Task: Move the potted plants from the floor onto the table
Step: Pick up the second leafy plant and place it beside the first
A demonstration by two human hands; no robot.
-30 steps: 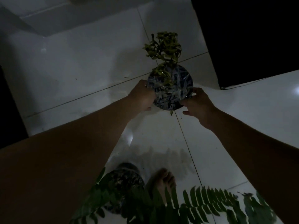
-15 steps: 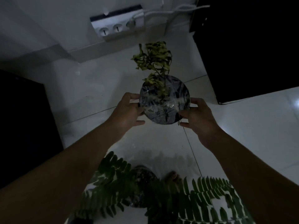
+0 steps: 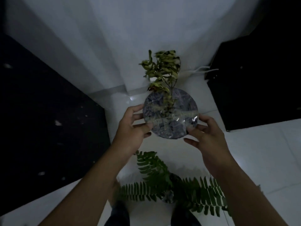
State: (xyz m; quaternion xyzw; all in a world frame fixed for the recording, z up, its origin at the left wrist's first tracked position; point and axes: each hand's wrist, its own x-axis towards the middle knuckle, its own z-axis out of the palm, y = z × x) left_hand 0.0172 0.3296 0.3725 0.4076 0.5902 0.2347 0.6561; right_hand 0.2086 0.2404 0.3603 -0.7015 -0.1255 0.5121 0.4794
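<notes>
Two hands gripped one potted plant point(image 3: 169, 115) between them, lifted clear of the floor point(image 3: 254, 141). Left hand point(image 3: 132, 128) clasped the pot's left side, fingers curled on the rim; right hand point(image 3: 206, 136) clasped the right side, thumb on the plastic-wrapped top. Pot dark, patterned, film-covered, roughly upright; yellowish wilted leaves stood above it. Below the forearms, a fern in a pot point(image 3: 169, 188) sat on the white tiled floor, fronds spread left and right. Dark bench surface point(image 3: 48, 121) lay at left, another dark block point(image 3: 260, 82) at right. White wall point(image 3: 130, 38) behind, white cables point(image 3: 198, 70) near its base.
</notes>
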